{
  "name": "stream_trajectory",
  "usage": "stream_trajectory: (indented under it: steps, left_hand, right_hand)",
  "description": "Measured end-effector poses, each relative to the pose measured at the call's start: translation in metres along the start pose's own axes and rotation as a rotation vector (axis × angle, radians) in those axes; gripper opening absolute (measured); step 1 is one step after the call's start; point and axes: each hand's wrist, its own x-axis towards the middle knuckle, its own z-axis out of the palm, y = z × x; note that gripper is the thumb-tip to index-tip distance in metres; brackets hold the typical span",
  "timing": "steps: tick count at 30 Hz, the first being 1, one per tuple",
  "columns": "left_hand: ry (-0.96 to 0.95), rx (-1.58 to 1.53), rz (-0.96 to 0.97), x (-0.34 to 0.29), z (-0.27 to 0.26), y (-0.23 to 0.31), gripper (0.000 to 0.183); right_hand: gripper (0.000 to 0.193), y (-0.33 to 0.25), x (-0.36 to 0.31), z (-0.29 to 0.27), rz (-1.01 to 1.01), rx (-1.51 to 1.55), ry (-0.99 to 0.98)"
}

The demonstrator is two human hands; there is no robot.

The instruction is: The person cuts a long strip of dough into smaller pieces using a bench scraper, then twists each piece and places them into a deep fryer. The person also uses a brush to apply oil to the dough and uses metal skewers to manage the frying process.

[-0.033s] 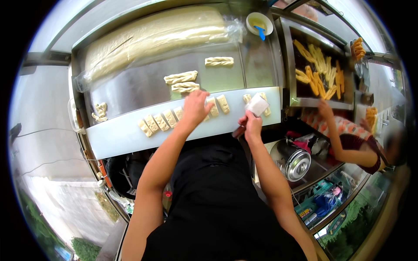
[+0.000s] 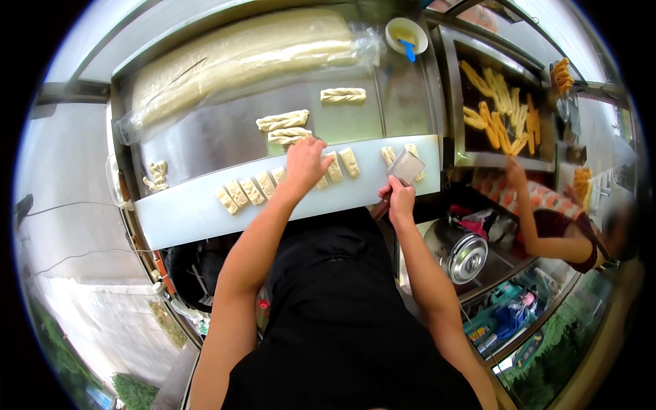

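Several short, flat, pale dough strips (image 2: 250,192) are lying in a row along the long white board (image 2: 178,222), narrow gaps probably keeping them from sticking together. With our right hand (image 2: 400,199) we are gripping a rectangular grey metal blade (image 2: 408,167) by its handle, seemingly for a firm one-handed hold. Well apart, our left hand (image 2: 306,164) is reaching to a pale, twisted dough piece (image 2: 281,136) on the steel table (image 2: 205,154); we cannot tell whether its fingers are pinching anything.
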Motion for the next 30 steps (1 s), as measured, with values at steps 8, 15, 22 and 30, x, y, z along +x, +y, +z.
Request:
stream_trajectory:
  steps: [8, 15, 22, 30]
  left_hand:
    - [-0.259, -0.027, -0.087, 0.013, 0.022, 0.008, 0.013]
    - [0.197, -0.052, 0.172, -0.02, 0.048, 0.059, 0.018]
    - [0.14, -0.045, -0.108, 0.001, 0.057, 0.033, 0.018]
    - [-0.344, -0.103, -0.165, 0.033, 0.048, 0.037, 0.012]
  right_hand:
    - [0.024, 0.035, -0.018, -0.04, -0.055, -0.143, -0.018]
    - [0.018, 0.041, -0.018, -0.04, -0.021, -0.23, -0.074]
    - [0.02, 0.038, -0.012, -0.038, -0.105, -0.266, -0.088]
    - [0.019, 0.043, -0.014, -0.039, -0.197, -0.374, -0.023]
